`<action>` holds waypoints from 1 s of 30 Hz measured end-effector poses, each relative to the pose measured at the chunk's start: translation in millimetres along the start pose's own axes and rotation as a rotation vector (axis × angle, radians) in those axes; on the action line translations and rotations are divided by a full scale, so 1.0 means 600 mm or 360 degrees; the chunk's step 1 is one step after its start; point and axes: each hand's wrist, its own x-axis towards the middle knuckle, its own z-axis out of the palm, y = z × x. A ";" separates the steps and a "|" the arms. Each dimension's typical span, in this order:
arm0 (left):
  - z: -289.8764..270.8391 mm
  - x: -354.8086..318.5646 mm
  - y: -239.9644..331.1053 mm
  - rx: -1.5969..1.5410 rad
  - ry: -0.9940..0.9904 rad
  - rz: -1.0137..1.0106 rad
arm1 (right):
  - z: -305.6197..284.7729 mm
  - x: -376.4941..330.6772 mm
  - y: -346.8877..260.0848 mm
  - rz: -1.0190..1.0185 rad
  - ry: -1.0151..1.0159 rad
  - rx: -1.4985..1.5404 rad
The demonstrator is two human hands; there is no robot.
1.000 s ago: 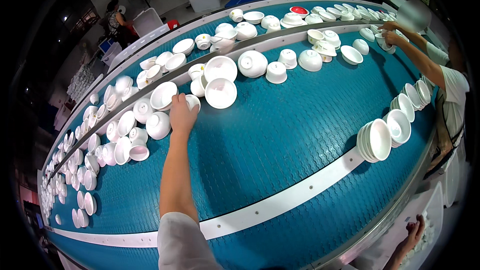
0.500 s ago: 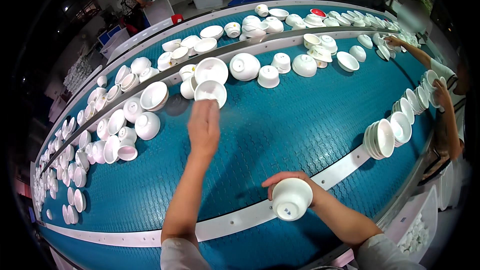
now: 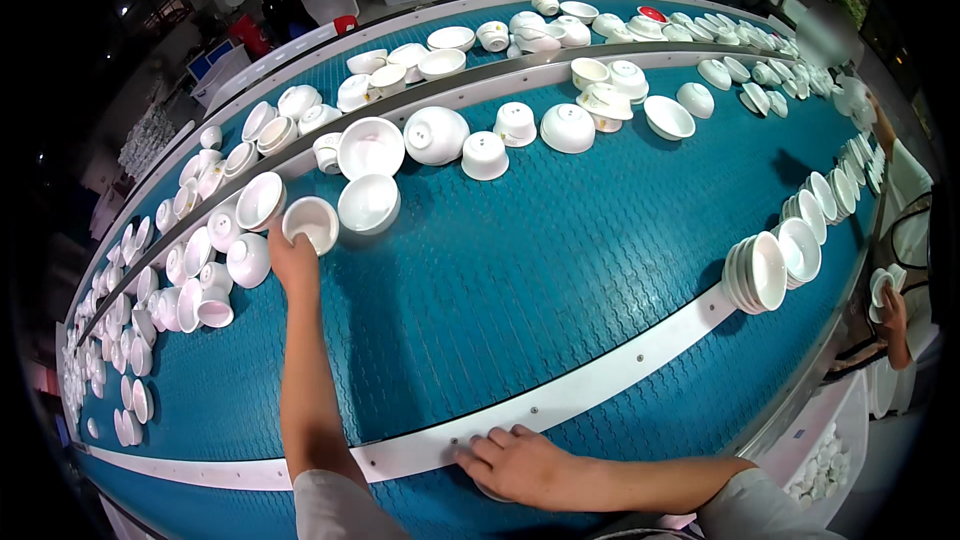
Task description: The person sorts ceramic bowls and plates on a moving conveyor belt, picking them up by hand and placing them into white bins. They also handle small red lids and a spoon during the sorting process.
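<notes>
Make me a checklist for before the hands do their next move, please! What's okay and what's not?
1. Left hand has a grip: ok, its thumb is inside the rim of a small white bowl.
2. Right hand is free: cannot tell, something white peeks out from under it.
3. Bowls all sit the same way up: not ok, one bowl is upside down and the next is open side up.
4. Near stack is nested together: ok.
5. Co-worker's hand is out of the way: ok, it is far off at the right edge.
</notes>
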 end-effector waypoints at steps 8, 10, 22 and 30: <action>-0.221 -0.231 0.145 -0.0338 -0.1417 -0.0669 | -0.068 0.005 -0.023 -0.0349 0.0434 0.0209; -0.229 -0.237 0.182 -0.0506 -0.1728 -0.0520 | -0.126 0.041 -0.057 -0.0536 0.0733 -0.0186; 0.049 0.010 0.096 0.0792 -0.0757 0.0517 | 0.000 -0.009 -0.054 0.0403 0.0593 -0.0086; -0.096 -0.106 0.100 -0.1736 -0.1317 -0.1370 | -0.025 0.082 -0.065 0.0378 0.1013 -0.0413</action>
